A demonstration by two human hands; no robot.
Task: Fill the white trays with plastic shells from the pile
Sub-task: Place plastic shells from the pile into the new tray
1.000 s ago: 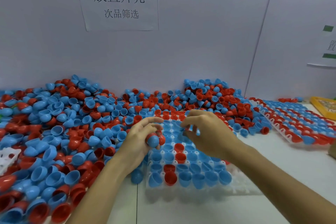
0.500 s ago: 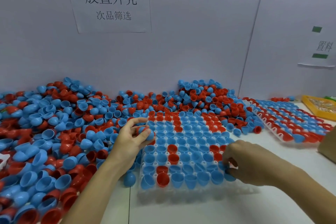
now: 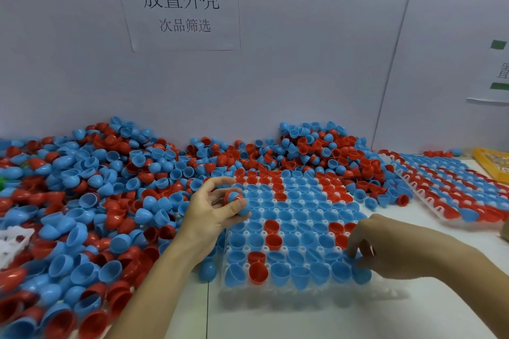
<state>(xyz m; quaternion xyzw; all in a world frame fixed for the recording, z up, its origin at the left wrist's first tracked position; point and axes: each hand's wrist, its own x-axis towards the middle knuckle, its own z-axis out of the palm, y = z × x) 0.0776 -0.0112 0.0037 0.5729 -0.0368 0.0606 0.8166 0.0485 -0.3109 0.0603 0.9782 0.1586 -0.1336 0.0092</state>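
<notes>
Two hands work at the tray (image 3: 278, 293): the left hand (image 3: 209, 210) grips several shells (image 3: 236, 199) above its left edge. The right hand (image 3: 385, 248) pinches a blue shell (image 3: 351, 254) at the near-right corner. Shells look light and slippery (best pinched by the rim).

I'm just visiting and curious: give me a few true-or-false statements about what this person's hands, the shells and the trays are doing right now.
1. The left hand holds shells. True.
2. The right hand rests on the far tray. False: it is at the near tray, at its front right corner.
3. Every shell in the near tray is blue. False: several are red.
4. The pile lies left of and behind the near tray. True.
</notes>
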